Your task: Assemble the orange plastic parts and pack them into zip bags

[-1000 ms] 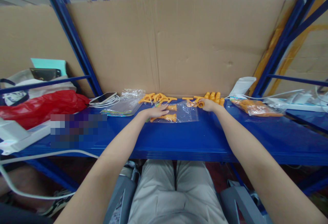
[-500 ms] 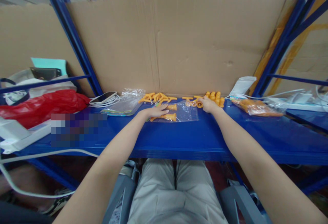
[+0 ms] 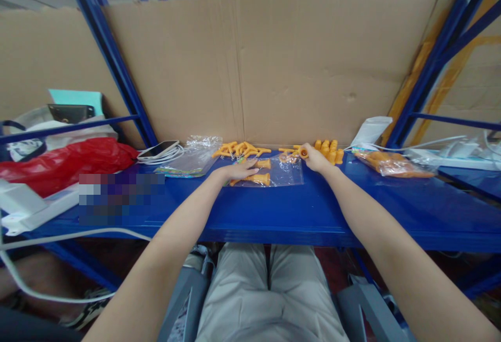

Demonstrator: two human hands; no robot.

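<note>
My left hand (image 3: 243, 169) lies with fingers stretched over a clear plastic bag (image 3: 287, 174). Two orange flared tubes (image 3: 260, 179) show in or on that bag by the fingers; which of the two I cannot tell. Farther right, my right hand (image 3: 316, 160) is closed around an orange hollow piece (image 3: 303, 152), its round opening facing me. Just beyond my left hand is a pile of orange branching pieces (image 3: 245, 149) with small metal clips. More orange pieces (image 3: 330, 150) stand in a cluster behind my right hand.
Flat plastic packets (image 3: 191, 160) and a phone on coiled white cable (image 3: 162, 150) lie left on the blue table (image 3: 270, 216). A filled bag of orange pieces (image 3: 391, 163) lies right. Cardboard (image 3: 293, 65) walls the back. A red bag (image 3: 94, 156) sits far left.
My right hand has moved slightly up and left, with the orange hollow piece in it. My left hand stays on the plastic bag.
</note>
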